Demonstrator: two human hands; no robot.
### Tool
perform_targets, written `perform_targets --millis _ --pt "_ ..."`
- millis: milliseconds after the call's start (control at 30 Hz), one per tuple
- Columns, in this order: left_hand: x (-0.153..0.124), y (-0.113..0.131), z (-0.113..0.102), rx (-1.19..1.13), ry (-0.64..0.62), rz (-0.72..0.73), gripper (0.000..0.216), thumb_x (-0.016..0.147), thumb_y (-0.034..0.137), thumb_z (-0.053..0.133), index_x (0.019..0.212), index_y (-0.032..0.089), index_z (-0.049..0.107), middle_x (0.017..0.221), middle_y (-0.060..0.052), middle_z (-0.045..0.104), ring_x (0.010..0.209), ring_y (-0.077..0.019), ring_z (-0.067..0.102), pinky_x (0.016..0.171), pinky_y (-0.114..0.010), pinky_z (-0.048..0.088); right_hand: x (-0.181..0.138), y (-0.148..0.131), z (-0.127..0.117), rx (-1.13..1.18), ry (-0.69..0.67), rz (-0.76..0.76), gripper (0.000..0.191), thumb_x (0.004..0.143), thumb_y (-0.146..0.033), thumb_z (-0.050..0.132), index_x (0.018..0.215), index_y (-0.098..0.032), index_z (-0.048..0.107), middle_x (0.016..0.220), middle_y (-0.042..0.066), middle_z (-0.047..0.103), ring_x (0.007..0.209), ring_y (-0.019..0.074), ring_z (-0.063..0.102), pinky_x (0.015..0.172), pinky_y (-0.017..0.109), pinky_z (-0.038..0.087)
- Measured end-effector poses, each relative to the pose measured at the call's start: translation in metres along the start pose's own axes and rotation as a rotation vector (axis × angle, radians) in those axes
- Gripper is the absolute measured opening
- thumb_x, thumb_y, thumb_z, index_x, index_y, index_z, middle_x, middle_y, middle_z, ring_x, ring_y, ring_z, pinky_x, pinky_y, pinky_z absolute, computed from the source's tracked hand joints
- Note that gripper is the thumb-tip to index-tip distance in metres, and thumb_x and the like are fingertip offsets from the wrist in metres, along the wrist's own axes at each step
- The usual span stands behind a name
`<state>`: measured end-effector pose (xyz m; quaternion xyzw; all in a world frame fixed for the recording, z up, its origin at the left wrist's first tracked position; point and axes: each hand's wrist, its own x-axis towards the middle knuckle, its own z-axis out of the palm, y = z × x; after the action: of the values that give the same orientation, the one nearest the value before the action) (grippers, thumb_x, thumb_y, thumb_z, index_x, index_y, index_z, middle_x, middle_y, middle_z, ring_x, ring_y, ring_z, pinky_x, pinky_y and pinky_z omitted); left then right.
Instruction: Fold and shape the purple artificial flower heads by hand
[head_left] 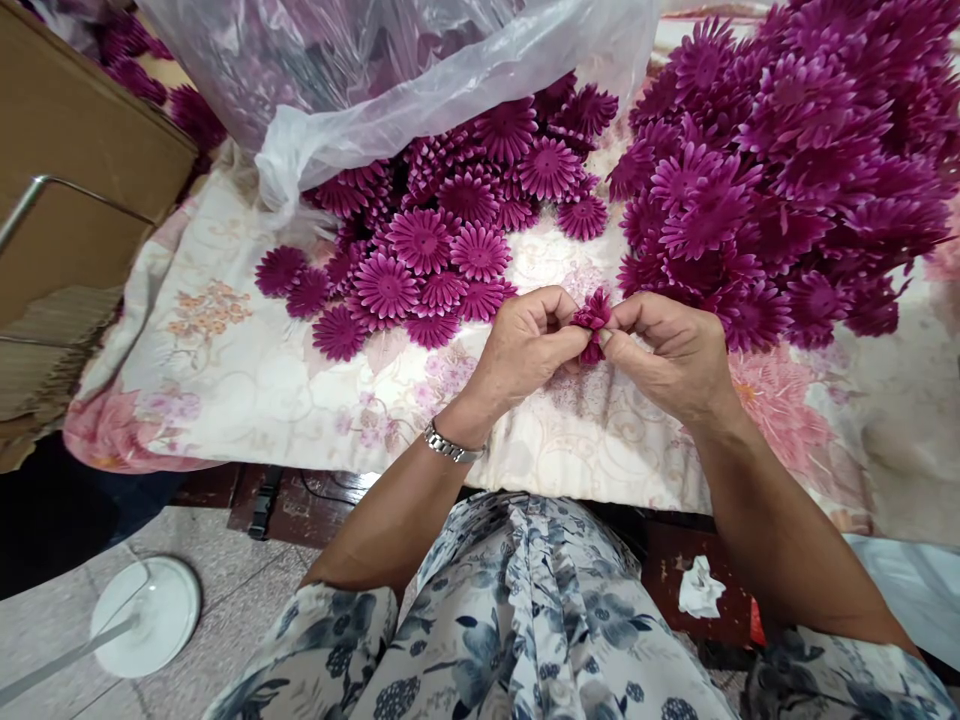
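Note:
Between my two hands is a small purple artificial flower (593,312), its petals bunched together, held just above the tablecloth (300,400). My left hand (529,345) pinches it from the left with thumb and forefinger. From the right, my right hand (664,350) grips its other side with thumb and fingertips. Flat purple flower heads (424,240) lie in a loose heap beyond my left hand, partly under a clear plastic bag (420,90). Past my right hand rises a bigger pile of fuller purple flowers (780,170).
A cardboard box (82,130) stands at the left, with a bent metal rod (45,185) in front of it. On the floor at lower left is a round white base (146,615) with a pole. A crumpled white tissue (701,588) lies below the table edge at right.

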<state>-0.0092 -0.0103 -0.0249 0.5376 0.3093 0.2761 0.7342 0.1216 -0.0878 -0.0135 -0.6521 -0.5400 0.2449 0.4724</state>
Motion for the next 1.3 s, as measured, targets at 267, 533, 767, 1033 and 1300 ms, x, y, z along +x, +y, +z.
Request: perform_targets --millis 267,533,767,1033,1300 --pt "-0.003 0.008 0.001 -0.066 -0.039 -0.132 0.015 0.061 0.016 0.060 0.061 0.017 0.045 0.054 0.006 0.049 0.039 -0.0059 0.051 0.038 -0.019 0.039 0.000 0.001 0.000 -0.022 -0.005 -0.020 0.009 0.071 -0.014 0.055 0.064 -0.020 0.053 0.059 -0.003 0.055 0.054 0.0082 0.046 0.050 0.023 0.035" --pt "-0.003 0.007 -0.005 0.024 -0.016 -0.121 0.014 0.059 0.012 0.057 0.057 0.017 0.045 0.042 0.008 0.039 0.030 -0.0050 0.039 0.029 -0.017 0.024 -0.001 -0.001 -0.008 -0.262 -0.037 -0.224 0.013 0.065 -0.008 0.053 0.063 -0.022 0.052 0.060 -0.002 0.056 0.053 0.0107 0.047 0.053 0.028 0.035" --pt "-0.001 0.012 -0.004 0.053 -0.100 -0.258 0.015 0.052 0.008 0.051 0.049 0.017 0.039 0.039 0.006 0.037 0.028 -0.0049 0.037 0.027 -0.017 0.021 0.000 0.003 -0.007 -0.492 -0.090 -0.427 0.016 0.064 -0.006 0.051 0.065 -0.022 0.049 0.062 0.001 0.052 0.061 0.0156 0.049 0.058 0.031 0.037" --pt "-0.004 0.013 -0.005 -0.051 -0.193 -0.183 0.017 0.063 0.019 0.063 0.064 0.017 0.046 0.053 0.005 0.051 0.042 -0.0057 0.048 0.040 -0.018 0.034 -0.002 0.000 -0.009 -0.320 -0.055 -0.285 0.011 0.070 -0.012 0.052 0.067 -0.022 0.051 0.061 -0.002 0.054 0.055 0.0109 0.047 0.054 0.027 0.036" --pt "-0.002 0.010 -0.004 -0.031 -0.149 -0.115 0.017 0.061 0.014 0.065 0.064 0.016 0.048 0.053 0.004 0.052 0.046 -0.0060 0.047 0.044 -0.020 0.034 -0.001 -0.004 -0.011 -0.151 -0.072 -0.161 0.011 0.068 -0.011 0.054 0.064 -0.021 0.054 0.059 -0.003 0.056 0.053 0.0096 0.047 0.053 0.026 0.036"
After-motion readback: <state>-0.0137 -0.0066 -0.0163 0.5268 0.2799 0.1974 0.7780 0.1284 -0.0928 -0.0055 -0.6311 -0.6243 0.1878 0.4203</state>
